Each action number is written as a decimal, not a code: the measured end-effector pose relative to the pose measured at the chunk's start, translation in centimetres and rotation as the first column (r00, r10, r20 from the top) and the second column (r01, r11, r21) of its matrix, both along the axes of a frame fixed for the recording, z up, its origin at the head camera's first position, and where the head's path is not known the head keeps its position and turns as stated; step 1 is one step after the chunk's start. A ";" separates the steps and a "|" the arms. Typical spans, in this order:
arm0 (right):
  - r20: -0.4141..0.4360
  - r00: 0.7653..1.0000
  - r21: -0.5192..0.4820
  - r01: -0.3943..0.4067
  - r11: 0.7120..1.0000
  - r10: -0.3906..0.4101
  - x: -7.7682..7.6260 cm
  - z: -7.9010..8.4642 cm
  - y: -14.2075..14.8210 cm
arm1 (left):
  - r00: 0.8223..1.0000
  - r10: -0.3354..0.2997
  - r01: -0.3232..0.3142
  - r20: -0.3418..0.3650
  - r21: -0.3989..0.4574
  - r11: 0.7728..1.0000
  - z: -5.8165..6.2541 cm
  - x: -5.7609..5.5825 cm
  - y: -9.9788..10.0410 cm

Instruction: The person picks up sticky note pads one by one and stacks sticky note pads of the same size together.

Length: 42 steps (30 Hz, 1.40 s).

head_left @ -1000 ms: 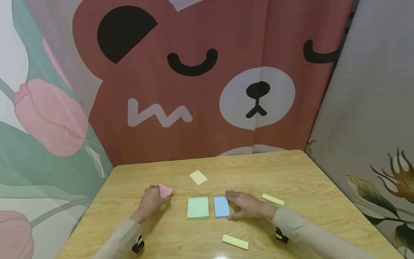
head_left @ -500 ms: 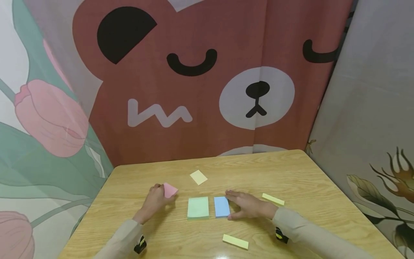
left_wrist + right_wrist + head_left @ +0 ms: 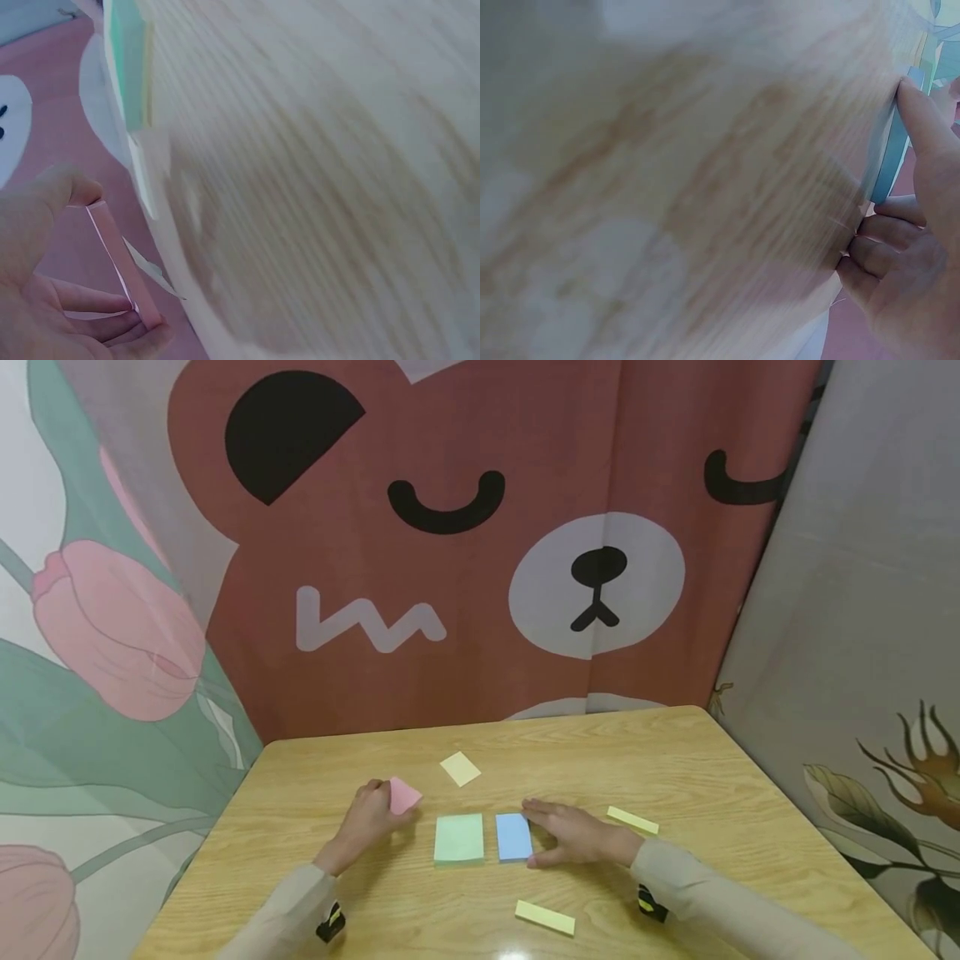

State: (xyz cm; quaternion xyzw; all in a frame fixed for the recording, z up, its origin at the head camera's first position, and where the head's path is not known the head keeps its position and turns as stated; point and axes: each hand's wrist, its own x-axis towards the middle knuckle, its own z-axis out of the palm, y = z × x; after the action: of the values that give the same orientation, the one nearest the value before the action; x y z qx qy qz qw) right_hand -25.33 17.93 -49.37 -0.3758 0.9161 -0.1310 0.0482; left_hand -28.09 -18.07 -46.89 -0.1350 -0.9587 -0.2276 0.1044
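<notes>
My left hand (image 3: 365, 821) grips a pink sticky note pad (image 3: 404, 797), held tilted over the left part of the table. In the left wrist view the thumb presses one end of the pink pad (image 3: 124, 262) and the fingers the opposite end. A green sticky note pad (image 3: 459, 840) lies flat just right of that hand. Beside it lies a blue sticky note pad (image 3: 513, 837). My right hand (image 3: 576, 835) holds the blue pad at its right side, thumb at the near corner, index finger at the far one; the right wrist view shows both on its ends.
A pale yellow note (image 3: 460, 768) lies turned at an angle behind the green pad. One narrow yellow pad (image 3: 633, 820) is behind the right wrist, another narrow yellow pad (image 3: 545, 917) near the front. A bear-printed curtain (image 3: 480, 635) hangs behind the wooden table (image 3: 315, 777).
My left hand has carried the pink pad rightward and slightly away from me, closer to the green pad. My right hand and the blue pad have stayed in place.
</notes>
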 end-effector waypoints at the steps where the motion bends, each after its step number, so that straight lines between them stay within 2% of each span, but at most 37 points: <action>1: 0.002 1.000 0.000 0.002 1.000 -0.002 0.0 0.0 0.0 | 1.000 -0.017 0.017 -0.010 0.002 1.000 0.2 0.0 0.3; 4: 0.004 1.000 -0.001 0.005 1.000 -0.005 0.1 0.1 0.1 | 0.998 -0.051 0.051 -0.026 -0.003 0.999 0.5 0.0 1.1; 10: -0.004 1.000 -0.005 -0.006 1.000 0.006 0.1 0.1 -0.1 | 0.997 -0.079 0.079 -0.022 0.002 0.997 0.3 0.0 2.0; 16: -0.003 1.000 0.007 -0.009 1.000 0.009 0.1 -0.1 -0.1 | 0.988 -0.140 0.139 -0.072 -0.014 0.990 0.1 -0.1 2.7; 22: -0.006 1.000 0.001 -0.009 1.000 0.009 0.0 -0.2 0.0 | 0.984 -0.168 0.168 -0.064 0.000 0.986 0.9 0.3 3.9; 27: -0.014 1.000 -0.007 -0.019 1.000 0.019 0.0 -0.3 0.1 | 0.975 -0.213 0.213 -0.068 -0.011 0.977 1.4 0.8 5.1; 42: -0.021 1.000 0.003 -0.019 1.000 0.019 0.2 -0.3 -0.1 | 0.942 -0.324 0.321 -0.091 -0.055 0.946 1.5 1.0 7.9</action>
State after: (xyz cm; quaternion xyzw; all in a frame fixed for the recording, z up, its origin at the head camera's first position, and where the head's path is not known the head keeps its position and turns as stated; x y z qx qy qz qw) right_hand -25.10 17.85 -49.63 -0.3859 0.9131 -0.1254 0.0403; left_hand -27.14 -10.18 -45.42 -0.3031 -0.9216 -0.2159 0.1102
